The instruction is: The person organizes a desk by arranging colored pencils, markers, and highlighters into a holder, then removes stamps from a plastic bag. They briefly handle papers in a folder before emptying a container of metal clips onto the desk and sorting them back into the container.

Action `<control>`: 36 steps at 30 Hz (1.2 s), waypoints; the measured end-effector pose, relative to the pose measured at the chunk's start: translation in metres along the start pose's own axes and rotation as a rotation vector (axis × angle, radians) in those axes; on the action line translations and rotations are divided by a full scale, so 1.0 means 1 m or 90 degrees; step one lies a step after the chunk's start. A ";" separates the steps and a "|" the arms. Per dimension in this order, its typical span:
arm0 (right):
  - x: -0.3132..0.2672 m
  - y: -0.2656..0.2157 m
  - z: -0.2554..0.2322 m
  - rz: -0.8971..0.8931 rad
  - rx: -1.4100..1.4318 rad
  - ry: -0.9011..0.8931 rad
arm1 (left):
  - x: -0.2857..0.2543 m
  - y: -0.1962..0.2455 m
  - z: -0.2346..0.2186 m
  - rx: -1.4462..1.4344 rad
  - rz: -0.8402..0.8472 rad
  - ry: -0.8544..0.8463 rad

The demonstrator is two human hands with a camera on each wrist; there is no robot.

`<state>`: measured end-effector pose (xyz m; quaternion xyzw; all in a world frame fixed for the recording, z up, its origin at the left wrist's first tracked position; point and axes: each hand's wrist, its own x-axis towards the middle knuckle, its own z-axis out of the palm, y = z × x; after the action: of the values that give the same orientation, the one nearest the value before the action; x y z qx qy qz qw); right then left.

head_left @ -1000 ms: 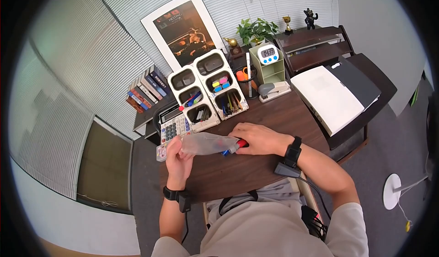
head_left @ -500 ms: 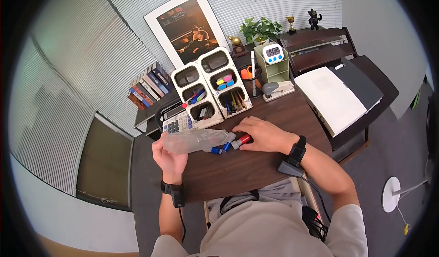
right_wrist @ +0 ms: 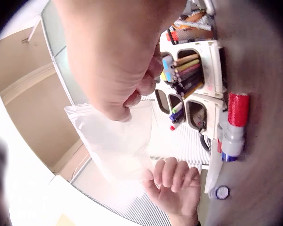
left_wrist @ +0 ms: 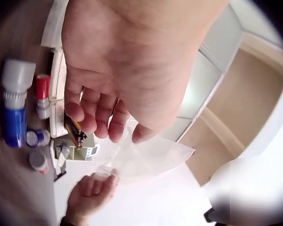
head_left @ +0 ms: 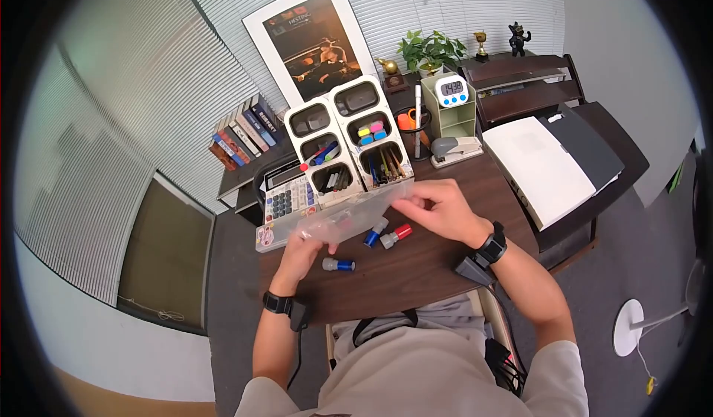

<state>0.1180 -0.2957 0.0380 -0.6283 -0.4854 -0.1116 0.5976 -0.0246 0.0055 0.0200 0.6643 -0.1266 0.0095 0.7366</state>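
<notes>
Both hands stretch a clear plastic zip bag (head_left: 364,210) between them above the desk's front part. My left hand (head_left: 299,255) pinches its left end between thumb and fingers. At the other end, my right hand (head_left: 448,213) pinches the edge, its thumb plain in the right wrist view. The bag looks flat and see-through. Below it on the desk lie short stubby cylinders: a blue-and-grey one (head_left: 339,265) by the left hand, another blue-and-grey one (head_left: 376,233), and a red-and-grey one (head_left: 396,236) nearer the right hand.
A white organizer (head_left: 316,140) with pens, pencils and highlighters stands behind the bag. To its left lies a calculator (head_left: 282,205). A stapler (head_left: 454,150) and a digital timer (head_left: 451,90) are at the back right. White and dark folders (head_left: 538,168) lie beyond the desk's right side.
The right hand has left the red-and-grey cylinder on the desk and now pinches the bag's right end. The cylinders lie loose, and the bag is spread wider toward the organizer.
</notes>
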 end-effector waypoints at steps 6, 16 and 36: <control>0.007 0.001 -0.024 -0.041 -0.063 0.001 | -0.019 0.046 0.039 0.607 0.014 -0.103; 0.006 0.003 -0.062 0.180 -0.118 -0.159 | -0.029 0.037 0.025 0.664 -0.033 -0.142; -0.029 -0.045 -0.034 0.266 -0.059 -0.504 | -0.012 0.011 0.012 0.630 0.037 -0.091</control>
<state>0.0848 -0.3471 0.0543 -0.7332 -0.5337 0.2392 0.3469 -0.0404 -0.0028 0.0298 0.9293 -0.1753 0.0435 0.3222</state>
